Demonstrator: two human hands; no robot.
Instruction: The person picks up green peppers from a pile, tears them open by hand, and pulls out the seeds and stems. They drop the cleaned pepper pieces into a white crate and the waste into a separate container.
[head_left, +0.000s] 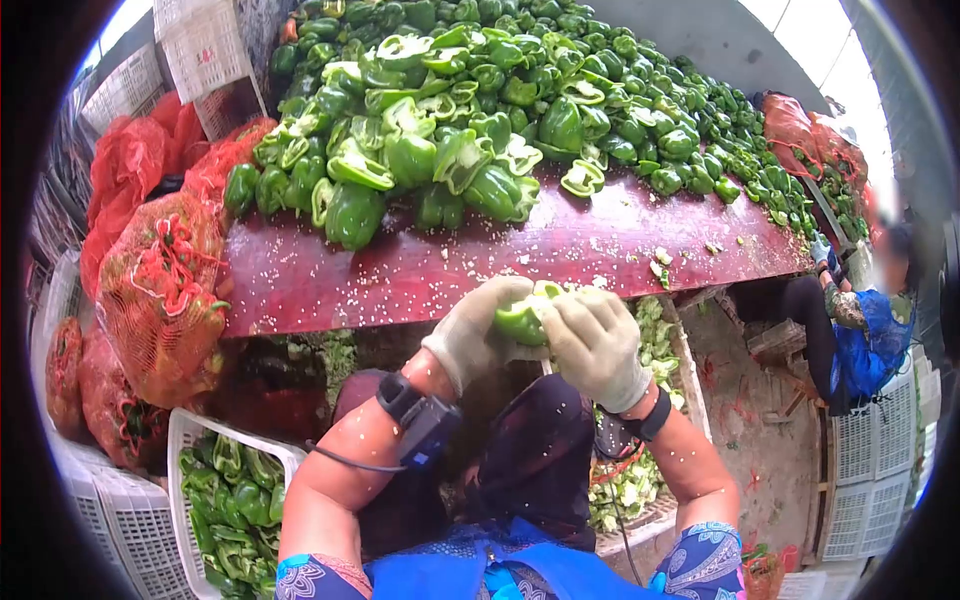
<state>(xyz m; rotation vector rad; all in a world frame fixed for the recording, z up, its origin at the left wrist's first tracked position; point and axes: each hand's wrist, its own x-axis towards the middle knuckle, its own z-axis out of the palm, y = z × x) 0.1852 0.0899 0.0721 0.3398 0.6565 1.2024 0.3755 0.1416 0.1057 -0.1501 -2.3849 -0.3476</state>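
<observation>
— Green pepper (522, 318), where is it?
— My left hand (470, 335) and right hand (595, 345), both gloved, clamp it together, 2 grips steadying it. Pile (480, 110) lies just beyond them, within reach.

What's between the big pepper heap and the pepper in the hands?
Head view: between the heap and the held pepper, just red board sprinkled with pale seeds.

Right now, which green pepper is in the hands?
The green pepper clasped between the left hand and right hand; the rest lie untouched, most piled on the red table.
</observation>
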